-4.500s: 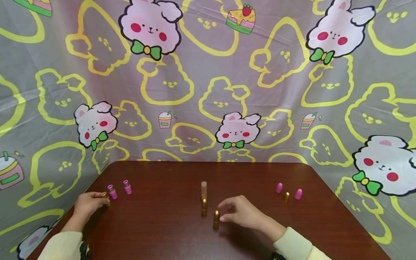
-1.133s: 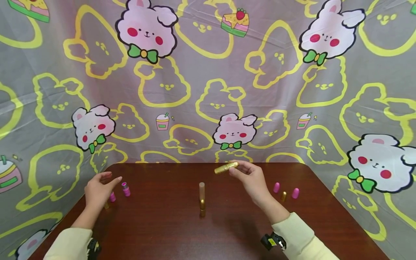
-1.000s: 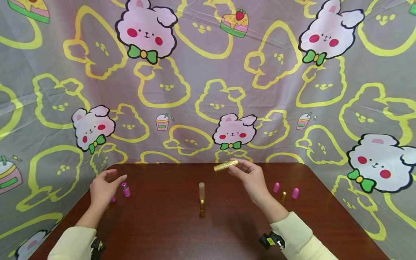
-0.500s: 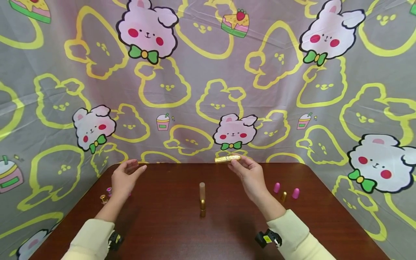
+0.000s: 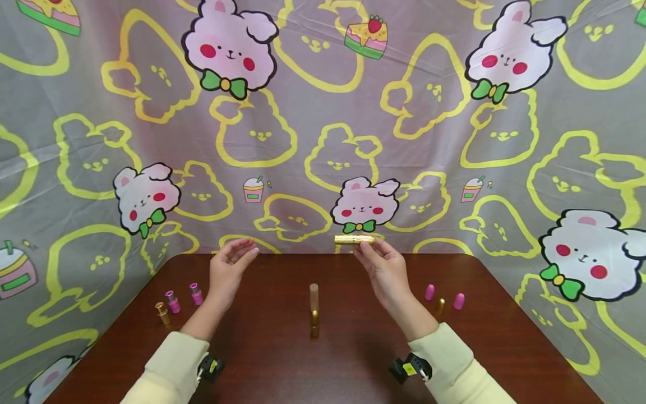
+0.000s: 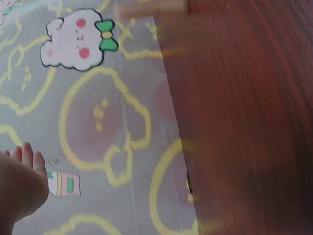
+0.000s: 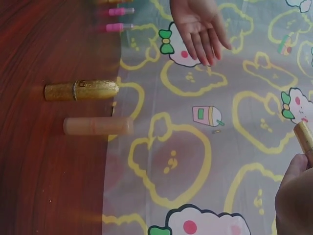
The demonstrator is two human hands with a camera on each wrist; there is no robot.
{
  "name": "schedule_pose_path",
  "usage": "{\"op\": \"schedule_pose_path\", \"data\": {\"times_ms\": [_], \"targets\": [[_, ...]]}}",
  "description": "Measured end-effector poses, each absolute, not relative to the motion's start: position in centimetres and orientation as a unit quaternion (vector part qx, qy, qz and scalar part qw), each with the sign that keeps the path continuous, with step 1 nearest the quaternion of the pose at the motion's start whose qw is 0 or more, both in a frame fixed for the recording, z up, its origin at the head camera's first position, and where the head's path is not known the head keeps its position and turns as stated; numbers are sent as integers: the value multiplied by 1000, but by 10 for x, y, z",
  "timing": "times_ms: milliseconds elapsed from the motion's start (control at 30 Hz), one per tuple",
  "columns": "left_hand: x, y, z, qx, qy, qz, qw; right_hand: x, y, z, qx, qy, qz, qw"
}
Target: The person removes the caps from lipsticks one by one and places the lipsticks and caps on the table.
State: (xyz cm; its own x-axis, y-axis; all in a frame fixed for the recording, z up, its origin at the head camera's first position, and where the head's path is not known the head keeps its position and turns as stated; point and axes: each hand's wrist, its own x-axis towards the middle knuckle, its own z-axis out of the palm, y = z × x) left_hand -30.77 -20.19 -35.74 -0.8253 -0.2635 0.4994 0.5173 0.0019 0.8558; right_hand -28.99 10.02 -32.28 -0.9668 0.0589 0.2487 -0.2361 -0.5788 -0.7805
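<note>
My right hand [image 5: 386, 275] holds a capped gold lipstick [image 5: 348, 239] level in the air, thumb and fingers pinching its rounded cap end. The plain end points left, towards my left hand [image 5: 227, 272], which is raised with nothing in it, palm facing inward and fingers loosely bent. In the right wrist view the held lipstick [image 7: 304, 139] shows at the right edge, and the left hand [image 7: 200, 29] at the top with fingers extended. Between and below both hands, another gold lipstick [image 5: 315, 324] stands upright in front of a beige tube [image 5: 314, 296].
Left on the brown table [image 5: 262, 359] stand an uncapped gold lipstick base [image 5: 162, 314] and two pink ones, one pink base [image 5: 173, 303] beside the other. To the right stand a gold cap [image 5: 441, 306] and two pink caps, including this pink cap [image 5: 458, 301]. A patterned curtain [image 5: 282, 185] surrounds the table.
My right hand has lifted one gold lipstick off the table and turned it level. My left hand has let go of the gold base and moved up and right.
</note>
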Motion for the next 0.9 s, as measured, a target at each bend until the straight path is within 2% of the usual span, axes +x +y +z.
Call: {"op": "schedule_pose_path", "data": {"times_ms": [333, 900], "targets": [[-308, -169, -352, -162, -584, -757, 246, -290, 95, -321, 101, -437, 890, 79], [-300, -109, -338, -210, -564, -778, 179, -289, 85, -318, 118, -433, 891, 73]]}}
